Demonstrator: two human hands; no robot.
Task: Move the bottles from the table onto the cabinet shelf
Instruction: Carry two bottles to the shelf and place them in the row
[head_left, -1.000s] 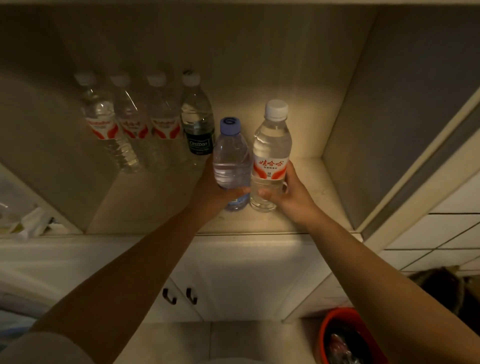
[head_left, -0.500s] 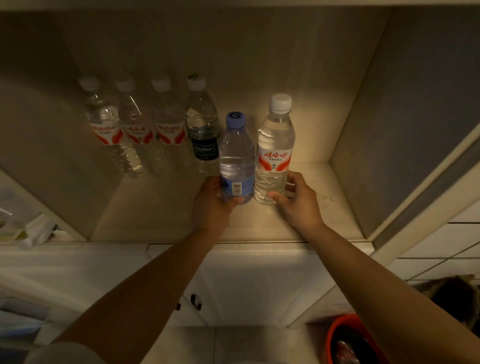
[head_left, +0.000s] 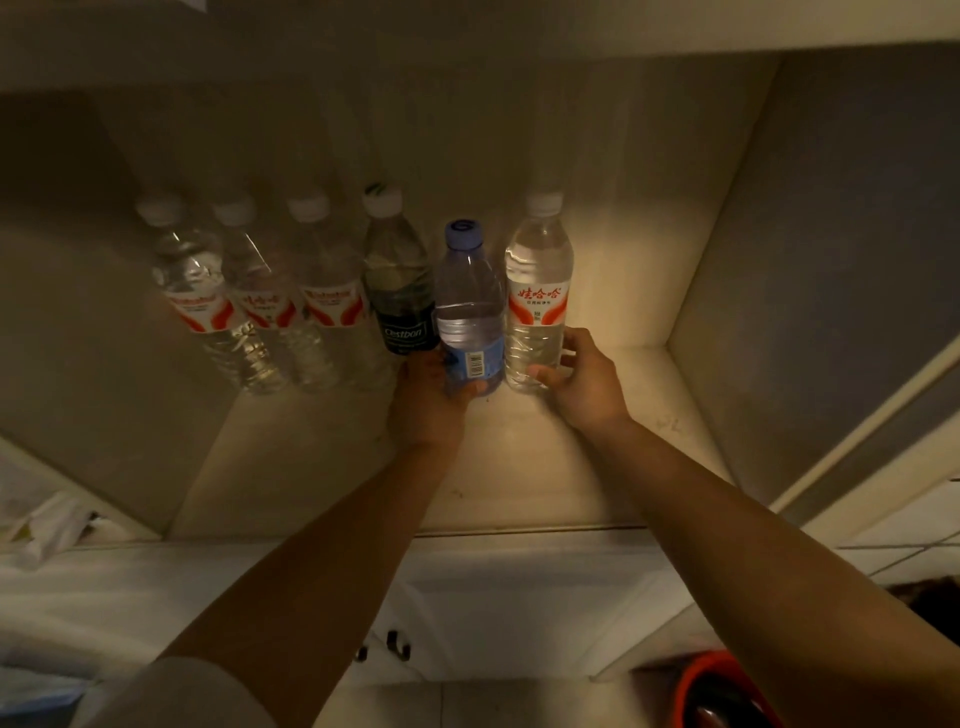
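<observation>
While four bottles (head_left: 322, 291) crowd left (upright), left hand (head_left: 428, 400) grips blue-capped bottle (head_left: 470, 306), right hand (head_left: 582, 382) white-capped bottle (head_left: 537, 291).

a pale, cream-coloured cabinet recess (head_left: 519, 130) is seen under dim, warm light, brightest on the back panel towards the right and fading into shadow on the left. a grey side panel (head_left: 831, 260) closes the recess on the right, edged by a light frame (head_left: 883, 431). below the front edge, white cabinet doors (head_left: 519, 597) are set, with two small dark handles (head_left: 384, 647) side by side near the meeting edges. pale floor (head_left: 467, 706) is visible at the bottom. a red-rimmed bin (head_left: 696, 680) is cut off by the lower right edge. white tiles with dark joints (head_left: 924, 540) are seen at the right. crumpled pale material (head_left: 47, 525) lies at the far left.
</observation>
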